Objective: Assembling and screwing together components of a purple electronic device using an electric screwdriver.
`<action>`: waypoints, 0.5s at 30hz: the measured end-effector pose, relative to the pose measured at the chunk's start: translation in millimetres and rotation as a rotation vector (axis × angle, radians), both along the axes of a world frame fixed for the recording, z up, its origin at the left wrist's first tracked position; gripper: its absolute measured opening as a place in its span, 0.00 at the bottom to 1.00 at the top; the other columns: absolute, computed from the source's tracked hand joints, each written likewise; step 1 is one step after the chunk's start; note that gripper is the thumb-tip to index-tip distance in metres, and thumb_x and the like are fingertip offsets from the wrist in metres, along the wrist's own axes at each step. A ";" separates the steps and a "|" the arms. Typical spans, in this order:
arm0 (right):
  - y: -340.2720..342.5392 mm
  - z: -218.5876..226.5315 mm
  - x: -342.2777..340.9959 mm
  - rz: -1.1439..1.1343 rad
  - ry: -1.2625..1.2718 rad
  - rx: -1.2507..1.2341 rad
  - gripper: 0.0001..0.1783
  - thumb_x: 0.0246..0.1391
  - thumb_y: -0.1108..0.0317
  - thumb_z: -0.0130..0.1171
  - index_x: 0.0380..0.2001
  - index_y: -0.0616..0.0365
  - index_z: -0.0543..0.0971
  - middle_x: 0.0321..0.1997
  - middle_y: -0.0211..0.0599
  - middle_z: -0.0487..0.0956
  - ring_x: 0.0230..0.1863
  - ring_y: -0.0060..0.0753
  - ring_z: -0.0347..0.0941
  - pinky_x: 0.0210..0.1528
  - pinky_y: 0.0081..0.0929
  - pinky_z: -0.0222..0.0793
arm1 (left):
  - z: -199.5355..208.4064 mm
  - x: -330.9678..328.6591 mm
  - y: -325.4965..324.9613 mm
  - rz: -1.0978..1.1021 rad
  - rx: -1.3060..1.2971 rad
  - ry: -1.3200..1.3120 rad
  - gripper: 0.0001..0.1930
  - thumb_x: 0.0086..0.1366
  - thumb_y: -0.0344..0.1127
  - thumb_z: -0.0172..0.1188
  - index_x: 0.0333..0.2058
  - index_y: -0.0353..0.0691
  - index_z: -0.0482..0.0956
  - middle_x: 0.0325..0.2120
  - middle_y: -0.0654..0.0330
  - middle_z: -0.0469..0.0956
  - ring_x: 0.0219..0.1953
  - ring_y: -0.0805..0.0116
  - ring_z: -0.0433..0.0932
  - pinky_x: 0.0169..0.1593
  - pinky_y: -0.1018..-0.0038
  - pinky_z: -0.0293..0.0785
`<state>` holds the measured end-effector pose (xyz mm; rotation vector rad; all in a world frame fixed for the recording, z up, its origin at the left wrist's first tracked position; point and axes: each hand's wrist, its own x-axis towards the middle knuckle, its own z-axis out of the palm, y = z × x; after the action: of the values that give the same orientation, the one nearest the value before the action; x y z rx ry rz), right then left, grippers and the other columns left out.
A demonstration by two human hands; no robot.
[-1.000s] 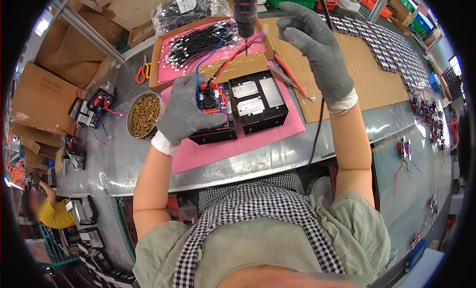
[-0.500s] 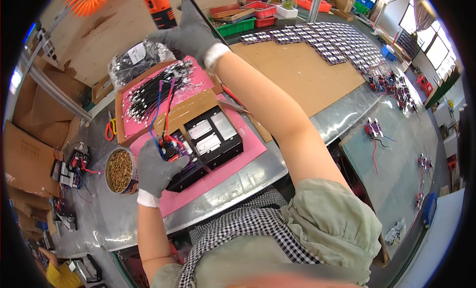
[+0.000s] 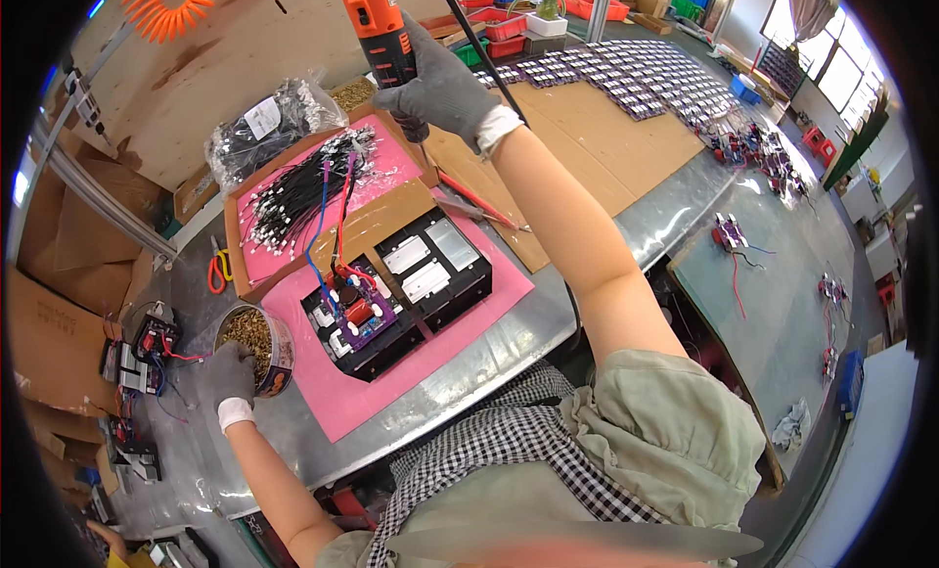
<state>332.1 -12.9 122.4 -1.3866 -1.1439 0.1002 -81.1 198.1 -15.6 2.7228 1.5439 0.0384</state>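
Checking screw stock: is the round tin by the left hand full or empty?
Nearly full: the round tin shows brass-coloured bits heaped close to its rim, left hand reaching in.

Clear bag of black cables, white label, behind the pink tray.

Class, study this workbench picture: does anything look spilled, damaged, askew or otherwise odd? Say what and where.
Nothing looks spilled or broken. The black unit lies at a slant on the pink mat, its red and blue wires trailing loose upward. The left hand reaches into the tin of small brass parts; the right hand grips an orange power screwdriver.
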 end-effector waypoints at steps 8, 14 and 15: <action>-37.8 21.6 -34.5 0.140 0.142 0.162 0.32 0.51 0.69 0.71 0.58 0.53 0.68 0.27 0.34 0.79 0.20 0.24 0.76 0.18 0.22 0.70 | -13.7 -14.5 14.3 -0.045 0.106 -0.428 0.10 0.60 0.34 0.66 0.40 0.42 0.85 0.34 0.49 0.84 0.38 0.50 0.84 0.42 0.61 0.77; -54.1 62.6 -69.3 0.157 0.305 0.079 0.41 0.58 0.67 0.66 0.70 0.55 0.56 0.33 0.29 0.74 0.24 0.17 0.71 0.25 0.19 0.71 | -38.8 -29.2 24.4 -0.207 0.260 -0.605 0.09 0.63 0.32 0.62 0.41 0.41 0.85 0.34 0.49 0.84 0.37 0.52 0.83 0.43 0.63 0.77; -55.8 63.6 -72.6 0.230 0.353 0.157 0.38 0.60 0.67 0.65 0.68 0.55 0.58 0.27 0.27 0.73 0.20 0.17 0.69 0.23 0.18 0.70 | -33.5 -27.4 22.5 -0.213 0.261 -0.607 0.09 0.63 0.32 0.62 0.41 0.41 0.85 0.34 0.49 0.84 0.37 0.52 0.83 0.43 0.63 0.77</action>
<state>259.5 -68.7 186.0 -1.0450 -0.9864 0.3964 -108.4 220.6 -49.1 2.6517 1.1309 1.0184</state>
